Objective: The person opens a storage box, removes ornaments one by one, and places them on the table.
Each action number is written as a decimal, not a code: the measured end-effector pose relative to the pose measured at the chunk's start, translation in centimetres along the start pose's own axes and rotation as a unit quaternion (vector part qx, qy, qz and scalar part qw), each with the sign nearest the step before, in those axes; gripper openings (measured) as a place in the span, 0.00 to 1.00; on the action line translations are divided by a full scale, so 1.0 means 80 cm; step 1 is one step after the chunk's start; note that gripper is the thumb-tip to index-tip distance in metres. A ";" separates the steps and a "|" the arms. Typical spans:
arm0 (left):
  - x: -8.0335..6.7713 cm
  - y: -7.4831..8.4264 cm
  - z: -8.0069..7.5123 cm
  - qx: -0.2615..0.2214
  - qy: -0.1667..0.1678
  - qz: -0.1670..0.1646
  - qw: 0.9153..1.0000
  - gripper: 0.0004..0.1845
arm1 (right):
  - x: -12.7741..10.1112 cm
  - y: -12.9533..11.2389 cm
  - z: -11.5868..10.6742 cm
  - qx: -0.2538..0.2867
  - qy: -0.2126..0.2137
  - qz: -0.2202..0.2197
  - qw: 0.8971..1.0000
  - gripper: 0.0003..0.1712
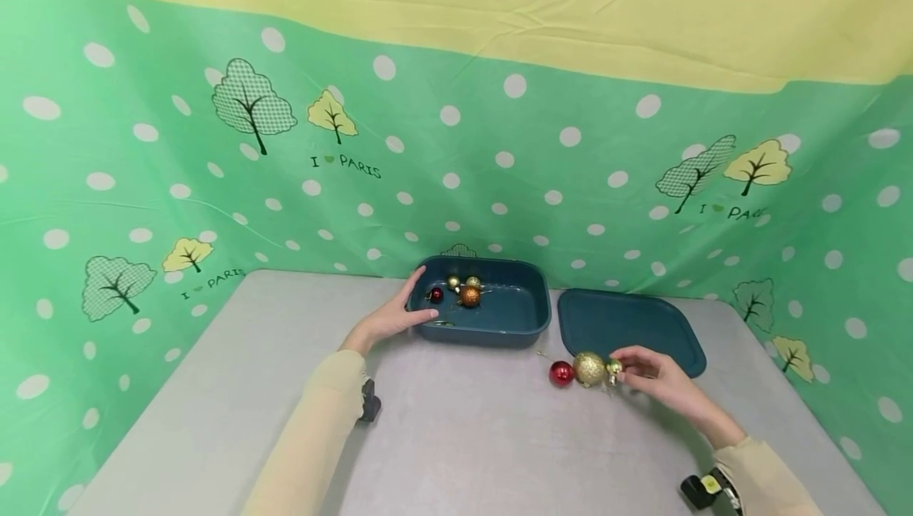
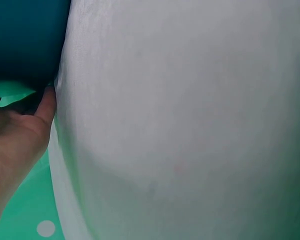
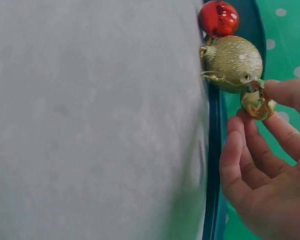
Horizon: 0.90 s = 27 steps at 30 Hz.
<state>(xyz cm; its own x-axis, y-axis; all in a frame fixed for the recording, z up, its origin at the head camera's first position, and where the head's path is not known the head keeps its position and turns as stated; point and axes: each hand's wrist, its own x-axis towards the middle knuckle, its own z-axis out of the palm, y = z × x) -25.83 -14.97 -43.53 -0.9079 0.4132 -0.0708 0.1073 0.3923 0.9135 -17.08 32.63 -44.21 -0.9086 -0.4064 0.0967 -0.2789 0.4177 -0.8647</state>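
Note:
My left hand point(image 1: 388, 316) lies spread against the left end of a dark blue rectangular box point(image 1: 524, 334), thumb along its front side and fingers toward the back corner. Inside the box are an orange bauble point(image 1: 470, 296), a small red bauble point(image 1: 436, 294) and two small gold ones, at the left. With thumb and fingers my right hand point(image 1: 659, 377) pinches a small shiny gold bauble point(image 3: 256, 102) by its sides, its cap facing the camera in the right wrist view. Right beside it sit a larger glittery gold bauble point(image 1: 589, 368) and a shiny red bauble point(image 1: 561, 373).
A flat dark blue lid point(image 1: 628, 322) lies right of the box, behind the loose baubles. Both rest on a grey-white table point(image 1: 464, 429). A green dotted curtain point(image 1: 513, 151) with printed trees hangs behind the table and along its sides.

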 end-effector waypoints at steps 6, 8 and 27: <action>0.009 -0.018 0.002 0.008 0.011 0.004 1.000 0.52 | 0.001 0.005 0.002 -0.008 -0.002 0.018 1.000 0.17; 0.009 -0.019 0.002 0.009 0.013 0.005 1.000 0.52 | 0.002 0.005 0.003 -0.013 -0.002 0.031 0.999 0.18; 0.010 -0.022 0.003 0.003 0.019 -0.008 1.000 0.52 | 0.013 0.010 0.005 -0.053 -0.022 0.001 0.998 0.16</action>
<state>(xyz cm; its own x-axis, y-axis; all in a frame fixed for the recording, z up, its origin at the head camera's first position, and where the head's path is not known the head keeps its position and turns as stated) -26.64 -15.13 -45.26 -0.9243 0.3750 -0.0707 0.0944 0.4043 0.9097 -18.12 32.24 -45.01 -0.8956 -0.4392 0.0706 -0.3096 0.5015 -0.8079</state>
